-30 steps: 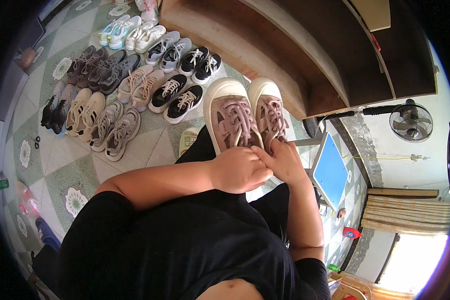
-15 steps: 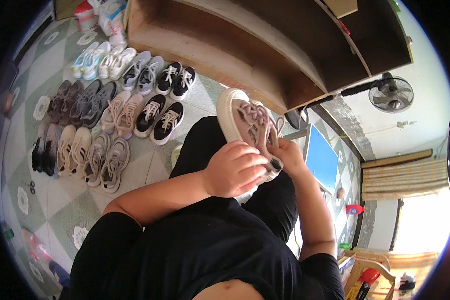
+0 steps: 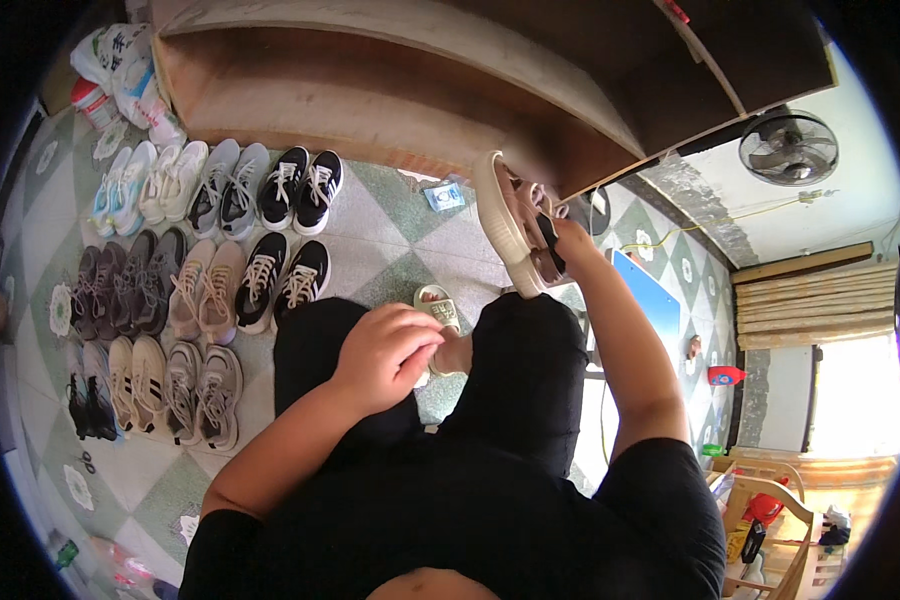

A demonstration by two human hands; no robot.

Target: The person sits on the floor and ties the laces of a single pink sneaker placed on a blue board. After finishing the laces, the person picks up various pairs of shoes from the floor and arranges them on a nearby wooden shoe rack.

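Observation:
My right hand (image 3: 573,247) is closed round the heel end of a dusty-pink lace-up sneaker (image 3: 501,222) with a thick, ribbed off-white sole. It is raised in front of my right knee, toe toward the wooden shelf unit (image 3: 320,95). Whether a second shoe is pressed against it, I cannot tell. My left hand (image 3: 390,352) hangs above my left thigh with nothing in it, its fingers curled together. Between my knees, a pale green slide sandal (image 3: 438,308) shows on my foot.
To the left, several pairs of shoes stand in three rows on the tiled floor, black sneakers (image 3: 300,190) among them. A small blue-and-white packet (image 3: 444,196) lies before the shelf. White plastic bags (image 3: 130,75) are at the far left; a blue panel (image 3: 646,305) and a fan (image 3: 788,148) are at the right.
My left hand has let go of the sneaker and moved left and down. My right hand still holds it, now nearer the shelf. The view has shifted, showing the packet and sandal more fully.

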